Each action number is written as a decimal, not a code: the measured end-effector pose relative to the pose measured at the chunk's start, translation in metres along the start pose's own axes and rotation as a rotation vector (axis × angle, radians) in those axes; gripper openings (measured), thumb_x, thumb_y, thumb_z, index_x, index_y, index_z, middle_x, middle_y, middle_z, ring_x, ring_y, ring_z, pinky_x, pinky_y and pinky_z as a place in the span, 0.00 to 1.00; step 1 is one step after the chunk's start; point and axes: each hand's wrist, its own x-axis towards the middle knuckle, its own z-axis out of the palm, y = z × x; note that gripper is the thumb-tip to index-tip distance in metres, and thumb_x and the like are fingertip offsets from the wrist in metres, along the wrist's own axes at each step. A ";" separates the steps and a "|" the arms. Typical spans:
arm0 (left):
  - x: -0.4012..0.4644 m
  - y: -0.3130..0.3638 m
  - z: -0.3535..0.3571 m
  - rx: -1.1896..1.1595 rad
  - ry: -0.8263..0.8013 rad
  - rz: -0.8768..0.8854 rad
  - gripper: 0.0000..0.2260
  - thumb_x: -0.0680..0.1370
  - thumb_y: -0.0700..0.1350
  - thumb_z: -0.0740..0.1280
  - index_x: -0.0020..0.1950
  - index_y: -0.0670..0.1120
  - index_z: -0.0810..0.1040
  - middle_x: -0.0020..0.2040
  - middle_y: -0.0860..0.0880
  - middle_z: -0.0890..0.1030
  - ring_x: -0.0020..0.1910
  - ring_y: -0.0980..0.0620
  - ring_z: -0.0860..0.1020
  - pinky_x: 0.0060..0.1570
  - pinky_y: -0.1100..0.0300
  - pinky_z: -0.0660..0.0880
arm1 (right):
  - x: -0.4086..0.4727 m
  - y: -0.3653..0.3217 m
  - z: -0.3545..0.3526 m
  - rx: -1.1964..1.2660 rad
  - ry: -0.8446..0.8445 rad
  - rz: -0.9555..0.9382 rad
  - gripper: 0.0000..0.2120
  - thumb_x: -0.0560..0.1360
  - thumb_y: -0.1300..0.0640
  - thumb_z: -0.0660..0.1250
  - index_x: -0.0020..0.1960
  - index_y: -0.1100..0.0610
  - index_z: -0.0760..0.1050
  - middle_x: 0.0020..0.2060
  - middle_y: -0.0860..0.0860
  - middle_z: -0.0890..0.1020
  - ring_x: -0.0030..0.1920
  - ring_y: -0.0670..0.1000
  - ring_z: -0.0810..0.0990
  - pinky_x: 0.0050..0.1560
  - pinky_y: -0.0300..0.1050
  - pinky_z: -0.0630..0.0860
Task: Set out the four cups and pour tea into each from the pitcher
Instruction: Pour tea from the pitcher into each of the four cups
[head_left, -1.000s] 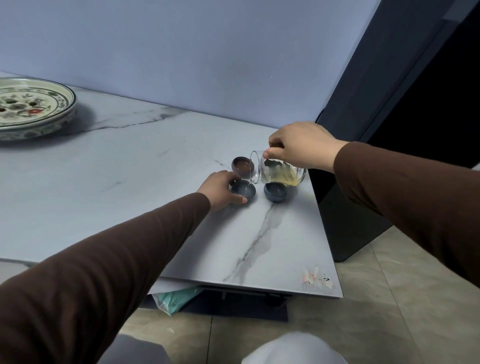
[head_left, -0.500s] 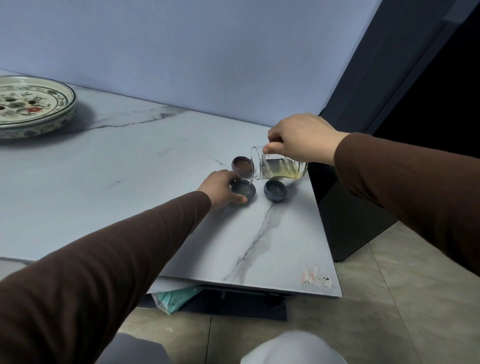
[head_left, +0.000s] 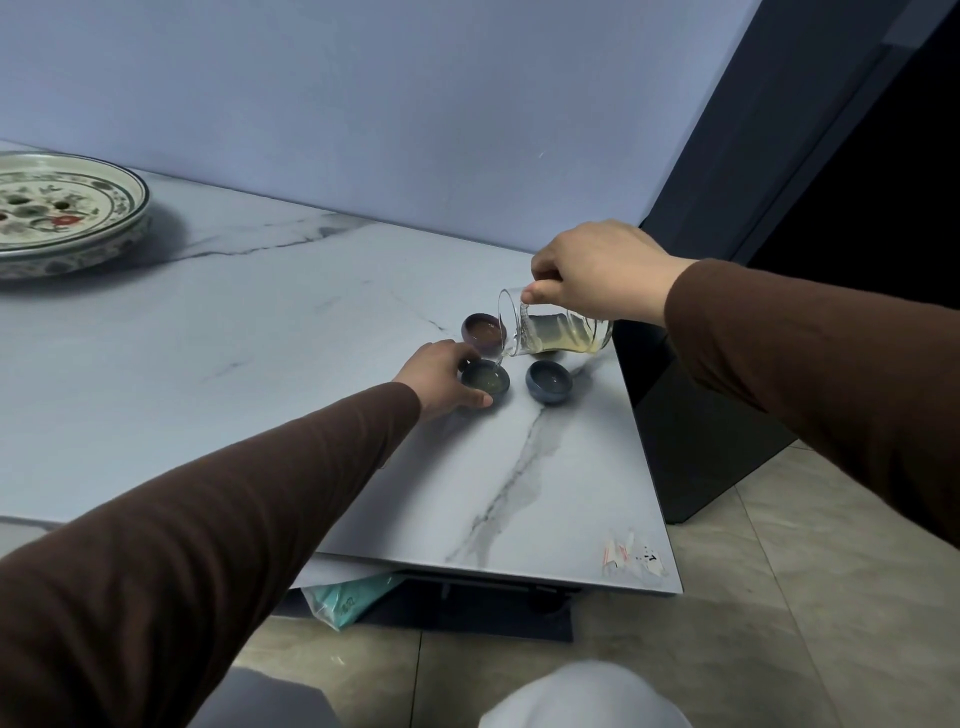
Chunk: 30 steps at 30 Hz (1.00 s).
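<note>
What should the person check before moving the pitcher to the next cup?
1. Right hand grips the glass pitcher firmly: ok.
2. Left hand steadies the dark cup being filled: ok.
3. Stream lands inside that cup: ok.
4. Tea left in the pitcher for more cups: ok.
5. Blue cup and brown cup stand upright on the marble table: ok.
6. All four cups set out: cannot tell; only three show, and the pitcher may hide one.
</note>
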 end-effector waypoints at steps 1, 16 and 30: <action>0.000 0.000 0.000 -0.001 0.000 0.000 0.27 0.68 0.53 0.77 0.64 0.48 0.78 0.59 0.47 0.79 0.55 0.46 0.76 0.58 0.50 0.74 | -0.001 0.000 0.001 0.008 0.003 0.007 0.20 0.78 0.39 0.62 0.33 0.50 0.69 0.29 0.46 0.72 0.39 0.56 0.73 0.32 0.44 0.58; 0.008 0.008 -0.011 0.030 0.018 0.062 0.31 0.67 0.55 0.78 0.69 0.51 0.73 0.61 0.49 0.74 0.61 0.48 0.72 0.63 0.51 0.72 | -0.059 0.049 0.072 1.016 0.069 0.550 0.20 0.79 0.44 0.66 0.35 0.57 0.77 0.27 0.45 0.75 0.24 0.41 0.68 0.31 0.38 0.65; 0.123 0.070 -0.009 0.342 -0.090 0.182 0.33 0.69 0.56 0.76 0.71 0.48 0.72 0.65 0.49 0.76 0.66 0.46 0.68 0.61 0.55 0.69 | -0.028 0.118 0.077 0.716 0.114 0.573 0.22 0.76 0.39 0.64 0.30 0.51 0.76 0.22 0.40 0.77 0.29 0.44 0.74 0.33 0.42 0.67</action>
